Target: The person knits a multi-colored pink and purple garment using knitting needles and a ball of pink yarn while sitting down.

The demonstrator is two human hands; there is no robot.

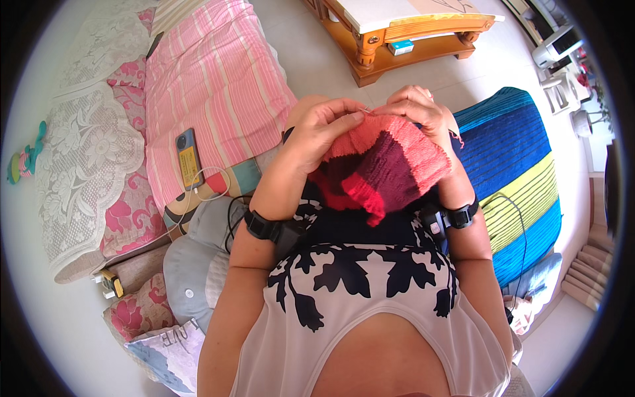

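Note:
A knitted piece (pixel 384 164) hangs between both hands above my lap, in bands of coral, dark maroon and bright red. Its coral top edge is pinched by my left hand (pixel 330 121), thumb and index finger meeting near a thin knitting needle tip (pixel 366 109). My right hand (pixel 416 106) grips the same edge from the other side, with its fingers curled over; a ring shows on one finger. Most of the needle is hidden by the fingers and the knitting. A loose coral yarn strand (pixel 457 139) dangles beside my right wrist.
On the left, a smartphone (pixel 188 159) and a white cable (pixel 211 168) lie on a pink striped cover (pixel 213 89). A wooden coffee table (pixel 421 30) stands ahead. A striped blue and green cover (pixel 511 198) with a black cable is at right. Cushions (pixel 183 278) lie at my left.

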